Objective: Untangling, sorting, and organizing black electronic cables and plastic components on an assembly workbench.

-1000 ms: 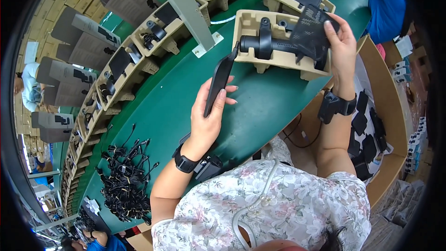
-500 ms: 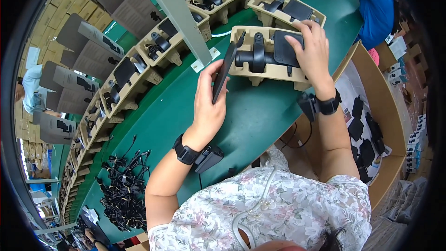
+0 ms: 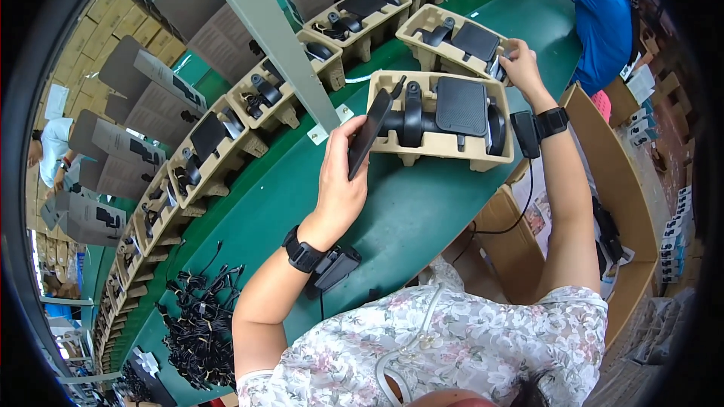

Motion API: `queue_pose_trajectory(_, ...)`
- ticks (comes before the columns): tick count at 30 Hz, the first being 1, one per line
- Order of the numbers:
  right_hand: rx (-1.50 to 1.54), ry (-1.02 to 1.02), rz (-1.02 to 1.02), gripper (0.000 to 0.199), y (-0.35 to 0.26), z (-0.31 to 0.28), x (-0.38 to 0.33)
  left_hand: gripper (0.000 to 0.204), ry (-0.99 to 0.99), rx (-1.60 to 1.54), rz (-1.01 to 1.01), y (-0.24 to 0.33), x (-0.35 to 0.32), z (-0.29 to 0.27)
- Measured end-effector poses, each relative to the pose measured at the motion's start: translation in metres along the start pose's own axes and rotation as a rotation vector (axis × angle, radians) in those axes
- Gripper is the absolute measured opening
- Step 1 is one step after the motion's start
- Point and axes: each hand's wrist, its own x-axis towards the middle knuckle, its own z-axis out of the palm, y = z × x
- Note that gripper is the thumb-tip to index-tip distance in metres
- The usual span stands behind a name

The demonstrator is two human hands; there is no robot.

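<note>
My left hand (image 3: 341,188) grips a flat black panel (image 3: 369,134), held on edge at the left end of the near moulded cardboard tray (image 3: 422,152). In that tray lie a black bracket with a round hole (image 3: 412,114), a black square pad (image 3: 461,105) and a rounded black part (image 3: 495,130). My right hand (image 3: 522,68) is closed at the right end of the far cardboard tray (image 3: 411,36). Its fingertips meet a dark, shiny part there; what they pinch is partly hidden. This far tray also carries a black square pad (image 3: 475,41) and a bracket (image 3: 437,32).
A line of filled trays (image 3: 215,143) curves along the green table's (image 3: 407,218) far side, behind a metal post (image 3: 279,45). Black cables (image 3: 200,328) are heaped at left. A large carton (image 3: 641,203) with black parts stands at right. A co-worker in blue (image 3: 603,22) is at upper right.
My right hand has left the square pad in the near tray and reached to the far tray's right end. My left hand still holds the panel. The view has shifted slightly.
</note>
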Motion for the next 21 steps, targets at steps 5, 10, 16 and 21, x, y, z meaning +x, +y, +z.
queue_pose_trajectory(5, -0.035, 0.072, -0.162, 0.039, 0.036, -0.006, 0.031, 0.042, -0.027, 0.045, 0.04, -0.001, 0.006, -0.004)
queue_pose_trajectory(10, -0.477, 0.108, -0.314, 0.034, 0.021, -0.027, 0.055, 0.049, -0.03, 0.107, 0.068, 0.007, 0.021, -0.007)
queue_pose_trajectory(16, 0.647, -0.856, -0.437, 0.04, -0.111, -0.015, -0.08, 0.062, 0.068, 0.548, 0.276, 0.039, 0.047, 0.004)
queue_pose_trajectory(21, 0.896, -0.814, -0.216, 0.038, -0.144, -0.016, -0.14, 0.071, 0.078, 0.726, 0.477, 0.033, 0.051, 0.029)
